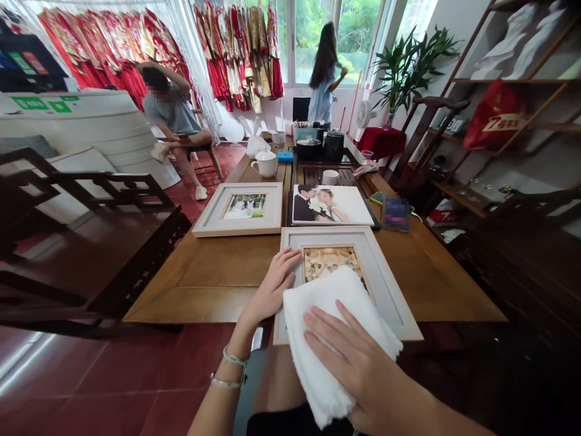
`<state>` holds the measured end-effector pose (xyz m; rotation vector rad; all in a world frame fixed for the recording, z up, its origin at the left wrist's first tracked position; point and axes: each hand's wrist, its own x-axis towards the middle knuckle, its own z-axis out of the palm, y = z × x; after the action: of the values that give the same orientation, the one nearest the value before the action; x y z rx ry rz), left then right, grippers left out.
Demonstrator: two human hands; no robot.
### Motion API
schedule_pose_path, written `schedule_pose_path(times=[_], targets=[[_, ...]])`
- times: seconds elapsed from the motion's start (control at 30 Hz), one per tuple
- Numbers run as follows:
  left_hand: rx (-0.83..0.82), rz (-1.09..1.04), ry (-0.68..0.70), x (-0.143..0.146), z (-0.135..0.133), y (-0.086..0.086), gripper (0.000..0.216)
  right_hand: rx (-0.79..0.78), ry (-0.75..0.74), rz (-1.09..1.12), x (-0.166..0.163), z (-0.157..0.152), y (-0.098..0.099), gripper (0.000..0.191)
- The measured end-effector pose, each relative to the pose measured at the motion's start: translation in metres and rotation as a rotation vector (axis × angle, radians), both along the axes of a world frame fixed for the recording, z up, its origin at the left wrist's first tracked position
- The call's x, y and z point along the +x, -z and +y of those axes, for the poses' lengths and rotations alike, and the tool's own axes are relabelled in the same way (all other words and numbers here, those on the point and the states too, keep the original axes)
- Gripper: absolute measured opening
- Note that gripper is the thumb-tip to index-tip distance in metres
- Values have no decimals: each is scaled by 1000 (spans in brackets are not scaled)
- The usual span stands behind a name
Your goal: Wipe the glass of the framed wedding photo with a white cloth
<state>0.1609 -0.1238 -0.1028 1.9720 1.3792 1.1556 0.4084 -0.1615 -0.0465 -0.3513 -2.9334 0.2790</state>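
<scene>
The right hand (358,357) lies flat, fingers spread, on a folded white cloth (331,327), pressing it onto the lower part of a white picture frame (385,284). The left hand (272,287) rests open on the frame's left rail, fingertips reaching toward the printed photo (331,261) at its centre, and steadies it. The frame lies face up at the near edge of the wooden bench (218,272), its lower corner overhanging slightly toward the person.

To wipe well here, I judge that the palm should keep the cloth flat so the whole pad touches the glass, working in overlapping strokes from the covered lower half up over the photo, then along the mat and the rails. The steadying hand seems best kept on the rail rather than on the glass, so it leaves no prints. Pressure is better light near the overhanging edge, so the frame neither tips nor slides off.

Beyond it lie a second framed photo (240,208) to the left and an unframed portrait print (331,204) beside it, both well apart from the cloth. Farther back stand a white mug (265,163) and a dark kettle (333,145). One person sits at the left (175,118); another stands by the window (324,79).
</scene>
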Motion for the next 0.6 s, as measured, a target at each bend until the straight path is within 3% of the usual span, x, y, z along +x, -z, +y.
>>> schedule_pose_path(times=[0.1, 0.27, 0.47, 0.6], targets=[[-5, 14, 14, -1, 0, -2, 43, 110, 29, 47, 20, -1, 7, 73], [-33, 24, 34, -1, -1, -6, 46, 245, 246, 48, 61, 22, 10, 75], [-40, 25, 30, -2, -1, -6, 47, 153, 449, 120, 85, 80, 18, 81], [-53, 29, 7, 0, -2, -6, 47, 131, 484, 112, 71, 77, 18, 81]])
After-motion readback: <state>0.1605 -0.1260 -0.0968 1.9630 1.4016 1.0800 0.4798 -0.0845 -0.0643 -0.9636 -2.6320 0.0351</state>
